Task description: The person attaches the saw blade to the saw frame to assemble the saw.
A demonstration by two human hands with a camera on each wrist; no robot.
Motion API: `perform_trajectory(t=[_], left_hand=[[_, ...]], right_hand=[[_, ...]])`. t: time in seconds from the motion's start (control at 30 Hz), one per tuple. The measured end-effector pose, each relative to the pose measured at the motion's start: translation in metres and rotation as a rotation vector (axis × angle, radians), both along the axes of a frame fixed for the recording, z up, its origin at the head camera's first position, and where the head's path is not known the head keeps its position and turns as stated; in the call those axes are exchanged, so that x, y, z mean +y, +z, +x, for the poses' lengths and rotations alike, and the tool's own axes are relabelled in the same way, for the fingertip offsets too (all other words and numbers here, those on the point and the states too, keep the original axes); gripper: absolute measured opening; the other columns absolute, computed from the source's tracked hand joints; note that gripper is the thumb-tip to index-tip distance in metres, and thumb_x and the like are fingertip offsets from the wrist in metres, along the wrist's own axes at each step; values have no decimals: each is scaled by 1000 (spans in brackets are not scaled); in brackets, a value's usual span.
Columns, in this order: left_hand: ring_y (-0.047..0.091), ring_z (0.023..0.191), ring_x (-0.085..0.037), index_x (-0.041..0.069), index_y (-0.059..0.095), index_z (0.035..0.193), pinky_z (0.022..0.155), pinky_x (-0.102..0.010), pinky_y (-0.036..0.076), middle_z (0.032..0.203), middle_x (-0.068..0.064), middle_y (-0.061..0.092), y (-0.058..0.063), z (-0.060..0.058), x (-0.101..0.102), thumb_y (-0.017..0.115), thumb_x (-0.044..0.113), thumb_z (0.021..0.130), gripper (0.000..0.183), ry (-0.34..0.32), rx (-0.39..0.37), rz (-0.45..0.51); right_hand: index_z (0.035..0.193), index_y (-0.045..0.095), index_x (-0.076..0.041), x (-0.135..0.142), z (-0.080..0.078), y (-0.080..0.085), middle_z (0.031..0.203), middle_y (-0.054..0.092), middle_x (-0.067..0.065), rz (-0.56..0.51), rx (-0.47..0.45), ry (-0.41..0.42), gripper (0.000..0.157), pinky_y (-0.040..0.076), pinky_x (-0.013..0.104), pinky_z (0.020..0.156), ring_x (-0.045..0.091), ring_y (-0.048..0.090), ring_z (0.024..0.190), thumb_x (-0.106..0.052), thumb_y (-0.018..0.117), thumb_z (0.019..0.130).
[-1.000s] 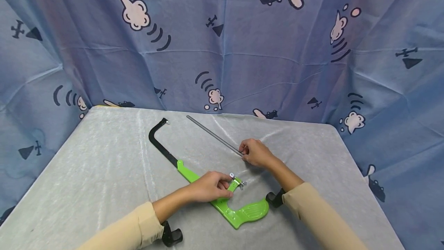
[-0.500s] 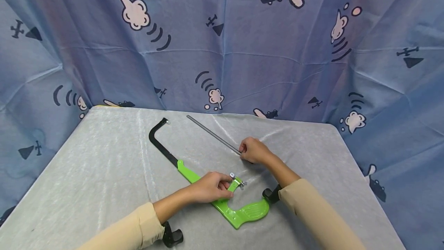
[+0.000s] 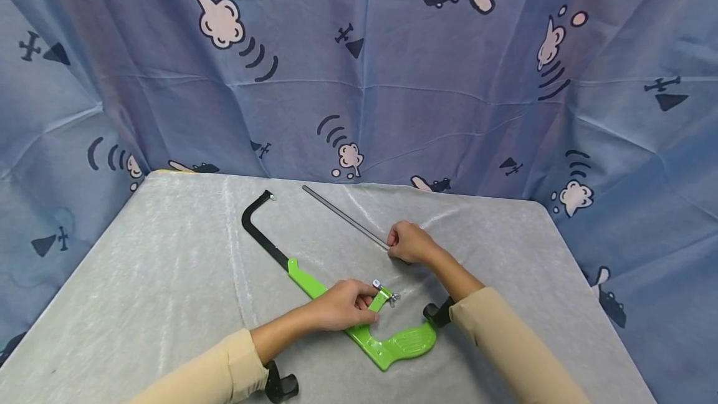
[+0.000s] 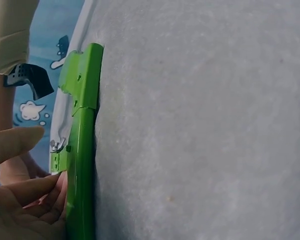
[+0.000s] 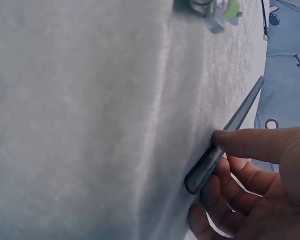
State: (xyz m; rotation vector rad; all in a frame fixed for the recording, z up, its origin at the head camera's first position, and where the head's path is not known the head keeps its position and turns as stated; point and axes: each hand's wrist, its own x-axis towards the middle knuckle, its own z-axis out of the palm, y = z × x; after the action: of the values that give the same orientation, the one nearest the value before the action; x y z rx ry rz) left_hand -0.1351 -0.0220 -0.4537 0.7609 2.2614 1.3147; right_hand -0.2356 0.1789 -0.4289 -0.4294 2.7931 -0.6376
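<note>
While my left hand [image 3: 342, 305] holds the green hacksaw frame [image 3: 305, 279] by its short arm, my right hand [image 3: 414, 245] pinches the thin grey blade [image 3: 348, 220] close to its near end. I have the thumb and curled fingers of the right one on either side of the strip, and its rounded tip pokes out just past them. From there the blade slants away to my left, beyond the frame and apart from it, roughly in line with it. I can't tell whether its near end touches the cloth.

The frame lies on the grey, cloth-covered worktop [image 3: 185, 267], its bent black arm [image 3: 260, 235] at the far left and its handle [image 3: 412, 341] nearest my right sleeve [image 3: 505, 335]. A metal wing nut [image 3: 394, 297] sits at the end of the short arm, just beside my left fingertips. Behind everything hangs a blue curtain [image 3: 280, 30] printed with planes and clouds.
</note>
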Motion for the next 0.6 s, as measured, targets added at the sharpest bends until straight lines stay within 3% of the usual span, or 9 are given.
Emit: perform_trajectory(t=[0.33, 0.6], left_hand=[[54, 73, -3, -11, 65, 115, 68, -19, 48, 83, -2, 61, 0, 3, 2, 76, 2, 82, 37, 26, 0, 22], [54, 74, -5, -12, 63, 119, 69, -20, 47, 85, -4, 61, -1, 5, 3, 75, 1, 82, 41, 61, -29, 6]], right_hand=[[81, 63, -1, -1, 2, -2, 69, 59, 2, -92, 24, 28, 11, 44, 30, 65, 15, 52, 65, 6, 66, 74], [92, 69, 5, 5, -1, -1, 78, 65, 7, -192, -78, 77, 13, 46, 29, 66, 15, 55, 70, 5, 61, 82]])
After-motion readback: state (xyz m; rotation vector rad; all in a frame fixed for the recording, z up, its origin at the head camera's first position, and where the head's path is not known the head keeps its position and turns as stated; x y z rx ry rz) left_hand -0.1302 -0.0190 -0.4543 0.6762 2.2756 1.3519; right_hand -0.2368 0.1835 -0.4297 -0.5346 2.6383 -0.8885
